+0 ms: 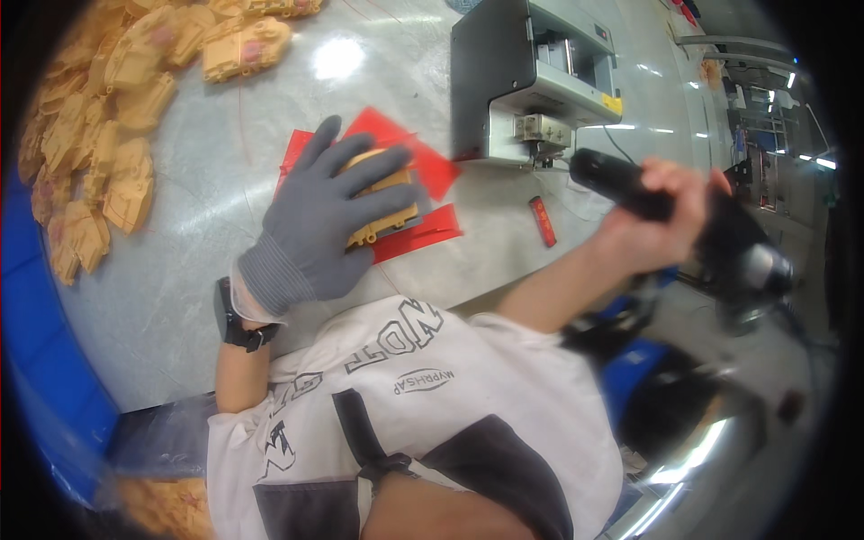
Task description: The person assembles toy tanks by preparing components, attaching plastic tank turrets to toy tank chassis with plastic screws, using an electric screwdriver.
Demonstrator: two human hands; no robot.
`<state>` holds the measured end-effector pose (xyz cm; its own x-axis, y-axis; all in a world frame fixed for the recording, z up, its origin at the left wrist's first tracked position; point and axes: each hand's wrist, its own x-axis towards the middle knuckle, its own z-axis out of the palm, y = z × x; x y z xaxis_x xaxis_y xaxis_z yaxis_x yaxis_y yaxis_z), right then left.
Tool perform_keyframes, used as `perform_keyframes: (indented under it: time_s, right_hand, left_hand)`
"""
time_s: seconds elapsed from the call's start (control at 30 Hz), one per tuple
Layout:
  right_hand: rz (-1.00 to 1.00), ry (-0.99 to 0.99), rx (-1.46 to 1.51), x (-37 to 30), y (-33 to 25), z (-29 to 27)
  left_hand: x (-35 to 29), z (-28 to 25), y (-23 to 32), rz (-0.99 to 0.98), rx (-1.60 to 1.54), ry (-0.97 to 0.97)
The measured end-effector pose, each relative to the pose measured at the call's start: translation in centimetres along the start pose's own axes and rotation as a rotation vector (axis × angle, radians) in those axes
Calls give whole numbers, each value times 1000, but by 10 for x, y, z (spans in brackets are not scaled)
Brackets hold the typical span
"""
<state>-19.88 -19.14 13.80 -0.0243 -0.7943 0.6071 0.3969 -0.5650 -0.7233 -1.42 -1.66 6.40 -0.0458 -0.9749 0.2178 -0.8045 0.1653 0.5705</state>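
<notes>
My left hand [333, 202], in a grey knit glove, lies with its fingers spread over a yellow moulded plastic part [389, 220]. Much of that part is hidden under the palm and fingers. Beneath it are red pieces [425, 232] with flat, angled flaps on the metal tabletop. Raised at the right, my bare right hand [679, 202] is wrapped round the black handle of a tool that looks like a heat gun [738, 238]. Its silvery end is blurred and points down, away from the yellow part.
A pile of similar yellow parts [135, 99] covers the table's far left. Beyond the red pieces stands a grey and black machine [504, 81]. A small red stick-shaped object [543, 221] lies near my right forearm. Blue bins [36, 297] line the left edge.
</notes>
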Motion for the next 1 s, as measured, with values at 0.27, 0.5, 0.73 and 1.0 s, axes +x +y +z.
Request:
perform_keyframes:
  time_s: [0.27,0.5,0.73,1.0]
  right_hand:
    - [148,-74,-170,2,24,17]
    - [145,-69,-102,2,24,12]
    - [117,-98,-161,-5,22,19]
    - [113,-100,-144,-1,25,13]
  left_hand:
    - [-5,20,-7,-150,-119,273]
    - [-11,19,-11,-212,121,72]
    - [-8,12,3,-235,208,233]
    - [-10,8,11,-209,82,123]
